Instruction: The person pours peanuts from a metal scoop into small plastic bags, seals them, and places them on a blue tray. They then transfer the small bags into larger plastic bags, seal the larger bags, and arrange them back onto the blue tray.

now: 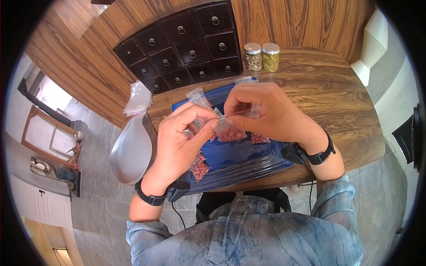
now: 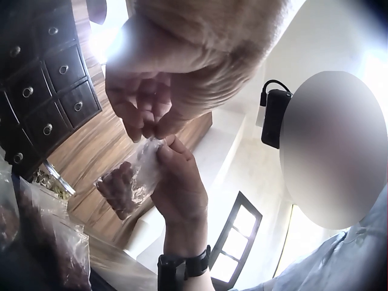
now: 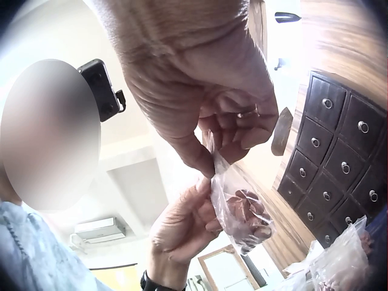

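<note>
A small clear zip bag (image 1: 230, 134) with reddish-brown pieces in its lower part hangs between both hands, above a blue tray (image 1: 235, 162). At one end of the bag's top edge, my left hand (image 1: 177, 137) pinches the plastic between thumb and fingertips. My right hand (image 1: 275, 111) pinches the other end, its remaining fingers curled inward. In the right wrist view the bag (image 3: 245, 215) dangles below the fingertips, its pieces bunched at the bottom. More filled bags lie on the tray, one (image 1: 200, 170) near the left wrist and another (image 1: 260, 139) under the right hand.
A dark cabinet (image 1: 192, 54) with small drawers stands at the back. Two lidded jars (image 1: 253, 60) are to its right. A stack of flat bags (image 1: 138, 98) and a scoop-shaped metal pan (image 1: 131, 153) sit at the left, by the wooden table's (image 1: 328, 102) edge.
</note>
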Tool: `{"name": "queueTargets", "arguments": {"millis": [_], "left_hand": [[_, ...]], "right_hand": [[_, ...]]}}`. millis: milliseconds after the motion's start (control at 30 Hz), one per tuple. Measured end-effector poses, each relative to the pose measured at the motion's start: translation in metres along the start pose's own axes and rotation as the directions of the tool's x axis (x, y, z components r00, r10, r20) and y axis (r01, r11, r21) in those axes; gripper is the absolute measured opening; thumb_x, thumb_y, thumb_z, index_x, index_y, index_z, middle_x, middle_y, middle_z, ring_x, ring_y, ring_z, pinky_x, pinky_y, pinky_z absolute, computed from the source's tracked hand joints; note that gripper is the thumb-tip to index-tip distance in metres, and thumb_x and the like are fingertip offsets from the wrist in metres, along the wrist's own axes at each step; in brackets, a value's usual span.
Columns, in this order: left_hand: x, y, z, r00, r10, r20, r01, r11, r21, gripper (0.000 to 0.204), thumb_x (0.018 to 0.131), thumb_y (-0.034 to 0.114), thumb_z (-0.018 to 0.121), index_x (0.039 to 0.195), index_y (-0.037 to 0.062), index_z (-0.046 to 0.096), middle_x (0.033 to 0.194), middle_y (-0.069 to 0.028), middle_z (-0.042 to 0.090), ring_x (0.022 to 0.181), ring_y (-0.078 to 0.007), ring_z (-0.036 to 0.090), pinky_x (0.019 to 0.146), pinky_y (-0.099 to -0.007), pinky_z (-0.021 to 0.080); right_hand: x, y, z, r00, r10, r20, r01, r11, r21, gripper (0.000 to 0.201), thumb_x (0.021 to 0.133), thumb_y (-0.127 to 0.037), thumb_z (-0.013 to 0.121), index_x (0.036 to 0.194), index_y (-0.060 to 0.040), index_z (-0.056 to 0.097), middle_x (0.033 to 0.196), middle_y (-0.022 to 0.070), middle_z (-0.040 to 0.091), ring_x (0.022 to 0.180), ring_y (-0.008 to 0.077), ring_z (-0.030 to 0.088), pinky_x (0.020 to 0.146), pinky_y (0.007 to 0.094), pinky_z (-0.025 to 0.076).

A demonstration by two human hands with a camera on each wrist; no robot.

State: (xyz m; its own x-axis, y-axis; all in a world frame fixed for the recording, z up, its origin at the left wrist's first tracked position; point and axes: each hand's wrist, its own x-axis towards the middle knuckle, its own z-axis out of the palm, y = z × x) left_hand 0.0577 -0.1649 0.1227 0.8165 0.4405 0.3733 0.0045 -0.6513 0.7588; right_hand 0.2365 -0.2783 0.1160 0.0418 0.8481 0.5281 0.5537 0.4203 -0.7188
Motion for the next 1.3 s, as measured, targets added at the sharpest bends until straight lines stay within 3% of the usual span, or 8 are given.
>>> {"name": "queueTargets", "arguments": {"millis": [133, 233, 333, 433, 533, 733, 1033, 1300], "left_hand": [[-0.002, 0.003, 0.002, 0.999, 0.025, -0.037, -0.022, 0.997, 0.08, 0.003, 0.083, 0.001, 0.065, 0.085, 0.0016, 0.064, 0.083, -0.0011, 0.057, 0.072, -0.0063, 0.053, 0.06, -0.0201, 0.041], [-0.002, 0.006, 0.002, 0.993, 0.088, -0.077, -0.07, 0.973, 0.219, 0.005, 0.081, 0.005, 0.067, 0.086, 0.0037, 0.065, 0.076, -0.0031, 0.06, 0.058, -0.0065, 0.055, 0.051, -0.0199, 0.041], [-0.002, -0.007, 0.003, 0.992, 0.086, -0.096, -0.072, 0.988, 0.138, 0.005, 0.084, 0.006, 0.066, 0.087, 0.0033, 0.065, 0.074, -0.0004, 0.058, 0.057, -0.0038, 0.051, 0.052, -0.0188, 0.04], [-0.003, -0.011, 0.003, 0.993, -0.101, -0.067, 0.091, 0.986, -0.14, 0.006, 0.086, 0.007, 0.065, 0.089, 0.0026, 0.065, 0.076, 0.0012, 0.058, 0.06, -0.0026, 0.051, 0.055, -0.0182, 0.041], [-0.004, -0.011, 0.003, 0.992, -0.096, -0.08, 0.08, 0.981, -0.178, 0.008, 0.088, 0.009, 0.064, 0.091, 0.0016, 0.064, 0.078, 0.0012, 0.057, 0.064, -0.0026, 0.052, 0.058, -0.0181, 0.043], [-0.007, -0.015, -0.002, 0.996, -0.071, -0.055, 0.064, 0.99, -0.126, 0.01, 0.092, 0.011, 0.058, 0.098, 0.0026, 0.06, 0.079, -0.0012, 0.062, 0.072, -0.0051, 0.057, 0.056, -0.0176, 0.041], [-0.006, -0.008, -0.002, 0.999, 0.006, -0.044, -0.008, 0.999, -0.046, 0.008, 0.086, 0.0, 0.063, 0.094, 0.0002, 0.063, 0.087, 0.0003, 0.054, 0.068, -0.0031, 0.049, 0.059, -0.017, 0.039], [-0.003, -0.011, 0.001, 0.996, 0.047, -0.08, -0.049, 0.999, -0.023, 0.007, 0.084, 0.003, 0.065, 0.09, 0.0027, 0.063, 0.084, -0.0015, 0.056, 0.061, -0.0042, 0.051, 0.055, -0.0184, 0.04]], "right_hand": [[0.0, 0.001, 0.001, 0.999, -0.028, -0.016, 0.028, 0.999, -0.038, 0.011, 0.076, -0.002, 0.07, 0.082, -0.0003, 0.061, 0.077, 0.0054, 0.06, 0.068, 0.0135, 0.058, 0.062, 0.026, 0.047], [0.0, 0.001, 0.0, 0.999, -0.038, -0.021, 0.037, 0.999, -0.031, 0.011, 0.076, -0.002, 0.07, 0.082, -0.0004, 0.061, 0.077, 0.0052, 0.06, 0.069, 0.013, 0.058, 0.062, 0.0257, 0.047], [0.0, -0.005, -0.002, 0.998, 0.064, -0.017, -0.063, 0.996, 0.059, 0.011, 0.076, -0.002, 0.07, 0.082, -0.0005, 0.061, 0.076, 0.0044, 0.059, 0.069, 0.0121, 0.057, 0.062, 0.0253, 0.046], [0.0, -0.004, -0.004, 0.996, 0.086, -0.016, -0.085, 0.994, 0.066, 0.01, 0.077, -0.002, 0.069, 0.082, -0.0007, 0.061, 0.076, 0.0036, 0.059, 0.069, 0.0112, 0.056, 0.063, 0.0251, 0.046], [0.0, -0.005, -0.004, 0.995, 0.104, -0.013, -0.103, 0.992, 0.072, 0.009, 0.077, -0.003, 0.069, 0.081, -0.0008, 0.061, 0.075, 0.0033, 0.059, 0.069, 0.0107, 0.055, 0.063, 0.0253, 0.045], [0.0, -0.005, -0.004, 0.995, 0.099, -0.014, -0.097, 0.993, 0.069, 0.01, 0.078, -0.005, 0.069, 0.081, -0.0017, 0.061, 0.074, 0.0027, 0.058, 0.068, 0.0103, 0.055, 0.061, 0.0252, 0.043], [0.001, -0.005, -0.004, 0.991, 0.131, 0.007, -0.131, 0.987, 0.097, 0.008, 0.078, -0.005, 0.069, 0.081, -0.0028, 0.062, 0.072, 0.0014, 0.058, 0.067, 0.0094, 0.054, 0.061, 0.0246, 0.042], [0.001, -0.004, -0.004, 0.989, 0.138, 0.059, -0.146, 0.974, 0.176, 0.01, 0.08, -0.007, 0.07, 0.084, -0.0022, 0.062, 0.073, 0.0001, 0.058, 0.07, 0.008, 0.055, 0.064, 0.0231, 0.044]]}}
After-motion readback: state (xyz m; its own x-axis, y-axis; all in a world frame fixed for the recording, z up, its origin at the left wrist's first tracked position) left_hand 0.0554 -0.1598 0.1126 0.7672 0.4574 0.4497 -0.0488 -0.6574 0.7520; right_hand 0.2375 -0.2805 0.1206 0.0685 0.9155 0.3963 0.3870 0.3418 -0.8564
